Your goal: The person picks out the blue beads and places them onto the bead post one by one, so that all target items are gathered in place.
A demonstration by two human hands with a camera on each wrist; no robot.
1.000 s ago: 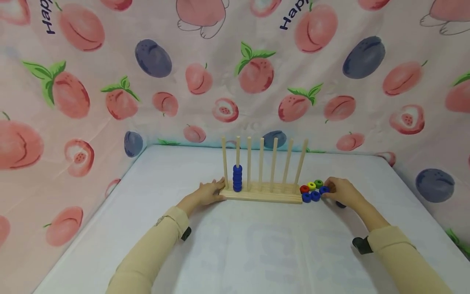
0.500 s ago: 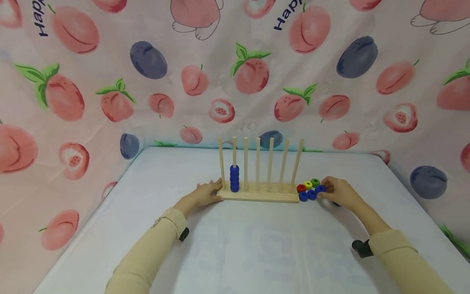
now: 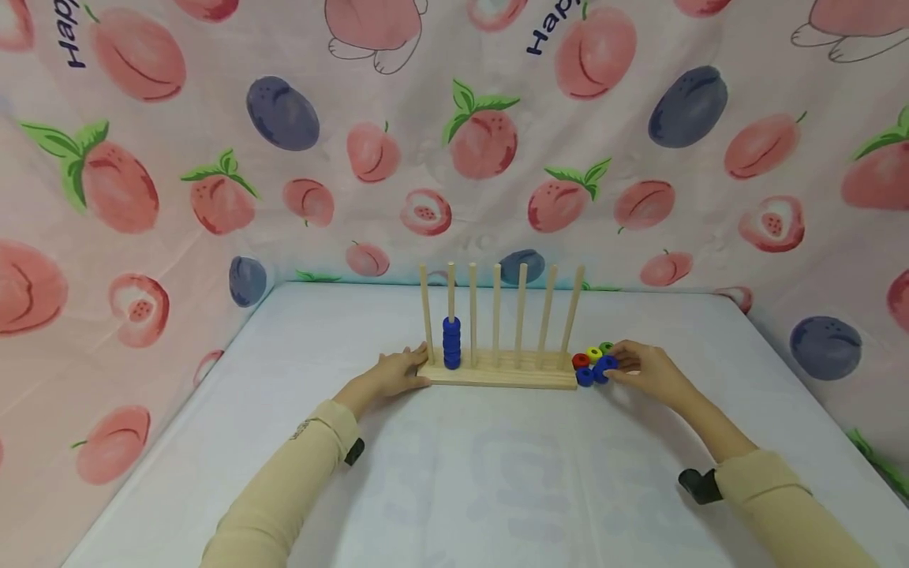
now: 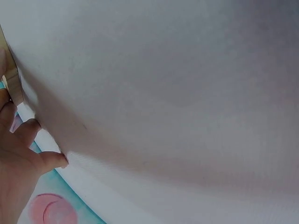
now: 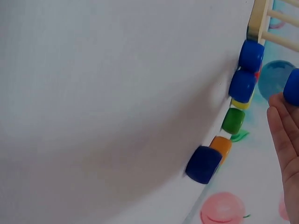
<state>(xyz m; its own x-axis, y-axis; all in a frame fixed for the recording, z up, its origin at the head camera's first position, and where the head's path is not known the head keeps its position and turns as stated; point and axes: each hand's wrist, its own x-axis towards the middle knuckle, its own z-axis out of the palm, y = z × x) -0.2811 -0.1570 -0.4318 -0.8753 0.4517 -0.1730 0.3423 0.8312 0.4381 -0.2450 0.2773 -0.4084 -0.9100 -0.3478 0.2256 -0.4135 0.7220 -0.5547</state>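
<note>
One blue ring [image 3: 608, 363] pinched in right grip [image 3: 649, 372], centre-right; best lifted level while left grip [image 3: 390, 375], spread, steadies wooden base [image 3: 497, 379].

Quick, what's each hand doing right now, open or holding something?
Left hand: holding the left end of the wooden base.
Right hand: closed, pinching a blue ring.

A glossy, rounded blue bead [image 5: 293, 87] is held by the right hand [image 5: 288, 144]; near a pale wooden pegged base [image 5: 258, 19], blue, green and orange beads [image 5: 233, 121] are lined up.
</note>
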